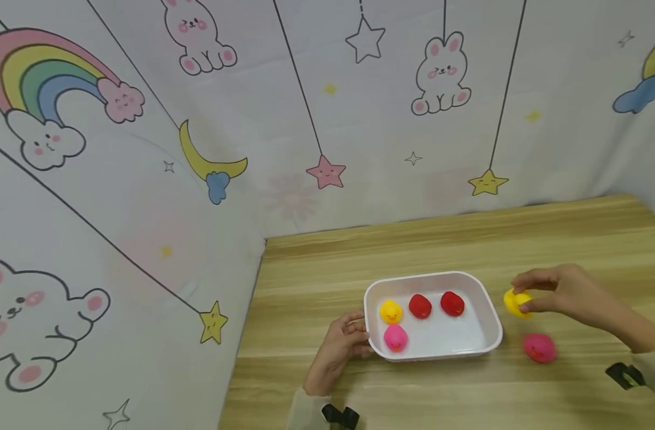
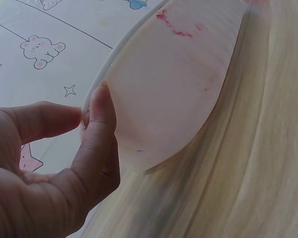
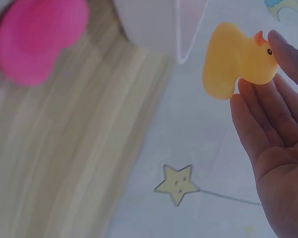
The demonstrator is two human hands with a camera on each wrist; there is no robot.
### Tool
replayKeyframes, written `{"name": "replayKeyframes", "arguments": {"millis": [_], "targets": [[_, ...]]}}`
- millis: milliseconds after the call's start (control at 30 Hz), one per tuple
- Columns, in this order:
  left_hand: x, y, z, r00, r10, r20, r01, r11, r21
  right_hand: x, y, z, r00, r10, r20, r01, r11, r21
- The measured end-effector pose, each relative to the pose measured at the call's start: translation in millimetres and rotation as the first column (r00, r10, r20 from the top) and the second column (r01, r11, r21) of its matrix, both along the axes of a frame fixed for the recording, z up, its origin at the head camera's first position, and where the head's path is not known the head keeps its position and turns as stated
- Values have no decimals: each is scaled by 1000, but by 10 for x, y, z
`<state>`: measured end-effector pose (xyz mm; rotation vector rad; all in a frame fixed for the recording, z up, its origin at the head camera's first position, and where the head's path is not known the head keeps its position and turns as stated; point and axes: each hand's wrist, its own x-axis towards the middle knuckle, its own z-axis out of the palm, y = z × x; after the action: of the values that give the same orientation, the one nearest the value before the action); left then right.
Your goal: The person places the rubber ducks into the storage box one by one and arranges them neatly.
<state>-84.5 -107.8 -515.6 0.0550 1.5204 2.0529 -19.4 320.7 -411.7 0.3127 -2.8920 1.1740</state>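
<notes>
A yellow rubber duck is pinched between the thumb and fingers of my right hand, just off the tray's right end. The right wrist view shows this duck side-on, above the table. My left hand grips the left end of a white plastic tray, its fingertips at the rim. In the left wrist view, the fingers hold the tray's edge. Inside the tray sit a yellow duck, a pink duck and two red ducks, one in the middle and one farther right.
Another pink duck lies on the wood-grain table, right of the tray and below my right hand. A white cloth wall with printed cartoons rises behind the table and along its left side.
</notes>
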Motion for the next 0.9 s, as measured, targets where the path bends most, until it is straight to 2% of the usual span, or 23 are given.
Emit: {"name": "replayKeyframes", "arguments": {"millis": [233,400,667,900], "targets": [[14,-10,-23,1000,4,0,-4,1000,0,-221,-291,156,997,77,14,-76,997,-20],[18,-28,-19,1000,3,-14,-3,1000,2,-348,-522,206,988,153,30,-151,986,-73],[22,-33,-21,1000,-10,-13,10,1000,5,-505,-785,209,968,249,40,-245,966,-83],[26,-53,20,1000,-10,-28,10,1000,12,-686,-1084,93,934,340,109,-326,937,-127]]}}
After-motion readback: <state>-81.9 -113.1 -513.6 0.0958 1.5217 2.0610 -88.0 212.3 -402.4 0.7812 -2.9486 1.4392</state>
